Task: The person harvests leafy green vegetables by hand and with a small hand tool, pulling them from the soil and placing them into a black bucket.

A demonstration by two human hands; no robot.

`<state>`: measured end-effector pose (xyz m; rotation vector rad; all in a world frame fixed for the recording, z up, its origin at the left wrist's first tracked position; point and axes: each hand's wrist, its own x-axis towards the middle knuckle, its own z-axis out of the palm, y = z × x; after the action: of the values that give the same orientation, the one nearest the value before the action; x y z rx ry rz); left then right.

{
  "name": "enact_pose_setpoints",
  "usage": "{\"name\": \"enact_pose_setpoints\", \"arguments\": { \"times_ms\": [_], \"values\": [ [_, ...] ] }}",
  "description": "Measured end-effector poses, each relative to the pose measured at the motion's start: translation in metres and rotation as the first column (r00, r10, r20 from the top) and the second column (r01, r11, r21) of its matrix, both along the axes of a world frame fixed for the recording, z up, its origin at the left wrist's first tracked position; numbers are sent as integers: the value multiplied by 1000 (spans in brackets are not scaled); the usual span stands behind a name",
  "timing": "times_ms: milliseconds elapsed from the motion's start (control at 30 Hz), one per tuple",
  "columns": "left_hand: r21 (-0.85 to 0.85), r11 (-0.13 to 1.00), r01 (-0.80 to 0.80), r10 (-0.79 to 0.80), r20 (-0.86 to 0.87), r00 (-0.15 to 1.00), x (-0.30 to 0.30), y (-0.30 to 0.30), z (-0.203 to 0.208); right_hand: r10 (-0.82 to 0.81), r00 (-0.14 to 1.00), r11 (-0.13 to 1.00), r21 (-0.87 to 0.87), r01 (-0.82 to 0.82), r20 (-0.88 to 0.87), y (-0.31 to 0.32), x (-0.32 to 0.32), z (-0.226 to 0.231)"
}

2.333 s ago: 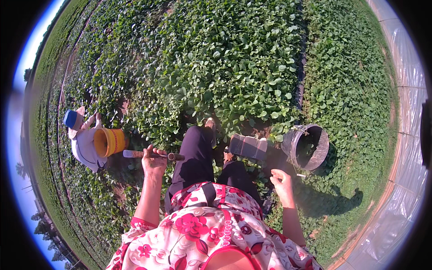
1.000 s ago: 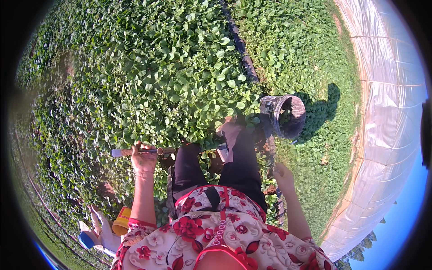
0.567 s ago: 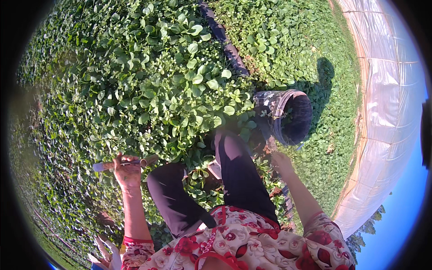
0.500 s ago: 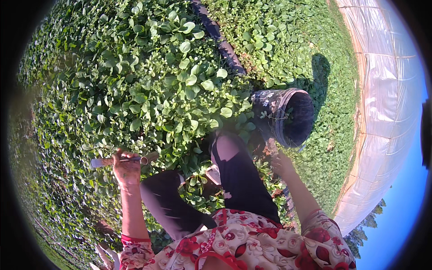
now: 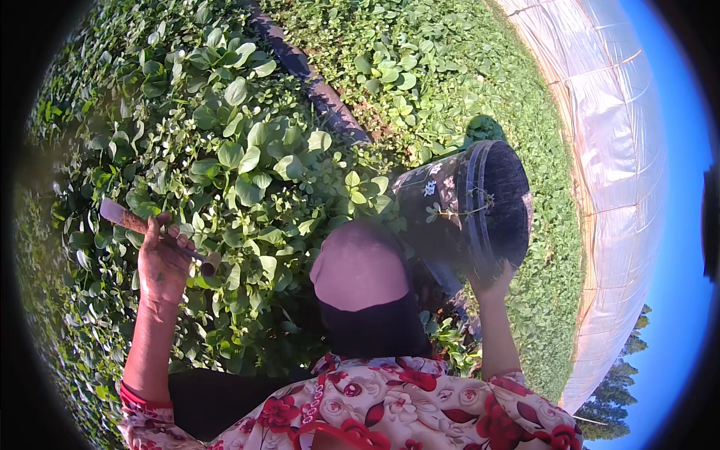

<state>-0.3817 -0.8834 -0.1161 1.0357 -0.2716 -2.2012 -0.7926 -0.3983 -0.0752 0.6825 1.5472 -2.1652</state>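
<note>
Left hand's (image 5: pixel 163 259) grip wraps flat-bladed, brown-handled tool (image 5: pixel 129 219) above broad-leaved green plants (image 5: pixel 247 165), standing, unharvested; right hand (image 5: pixel 491 281) at dark round plastic bucket (image 5: pixel 439 191), grip can't tell; fill unseen

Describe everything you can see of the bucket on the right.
The bucket is dark and round-walled, apparently plastic, with ridged bands below its rim and pale markings and smudges on its side. Its mouth shows toward the picture's right; how far it really tilts is hard to tell through the fisheye. The shaded inside hides any contents. A thin leafy sprig lies across the outer wall near the rim. The right hand is at the rim's near edge, its grip partly hidden. Green plants surround it.
</note>
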Motion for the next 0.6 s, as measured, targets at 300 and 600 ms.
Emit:
{"name": "enact_pose_setpoints", "arguments": {
  "times_ms": [300, 600],
  "values": [
    [-274, 961, 50, -148, -349, 925, -132, 18, 131, -3, 999, 996, 92, -1, 47, -9, 28, 19],
    [-437, 258, 862, -658, 574, 488, -343, 209, 116, 61, 998, 972, -227, -53, 25, 31, 9, 20]
  ]
}}
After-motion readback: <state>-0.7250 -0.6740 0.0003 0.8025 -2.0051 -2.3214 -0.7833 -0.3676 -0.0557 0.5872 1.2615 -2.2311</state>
